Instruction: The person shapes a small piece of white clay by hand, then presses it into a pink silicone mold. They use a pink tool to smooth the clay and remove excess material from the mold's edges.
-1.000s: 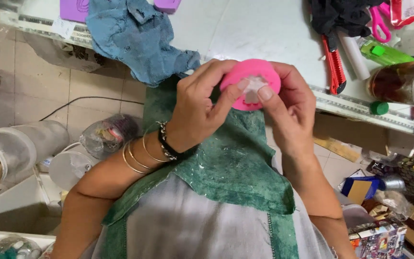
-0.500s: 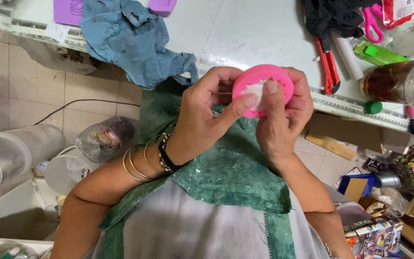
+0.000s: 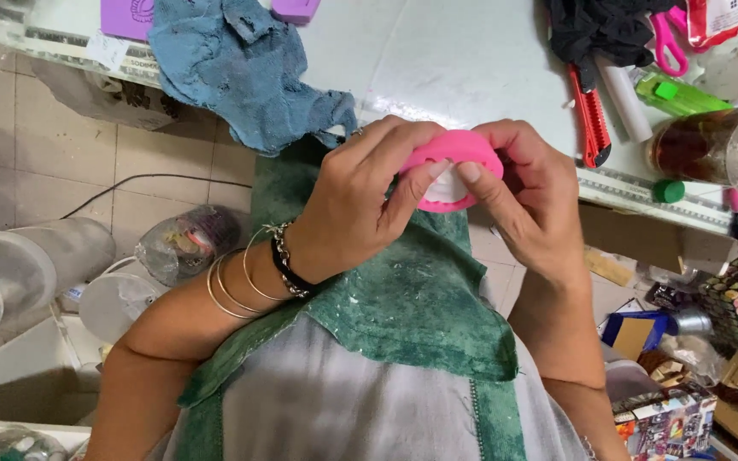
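A round pink mould is held between both hands, just above the near edge of the worktable and over a green apron. The left hand is closed around the mould's left side, thumb pressed on its front; the right hand is closed on the right side, thumb tip laid against a whitish piece seated in the mould's hollow (material cannot be told). The two thumbs are nearly touching. Thin metal bangles and a dark chain bracelet are worn on the left wrist.

On the table, a crumpled blue cloth is draped over the edge to the left of the hands. To the right, a red utility knife, a white roll, a green tube and pink-handled scissors are laid well apart from the mould. A clear jar with brown contents is lying at the far right. Plastic containers are seen on the tiled floor at left.
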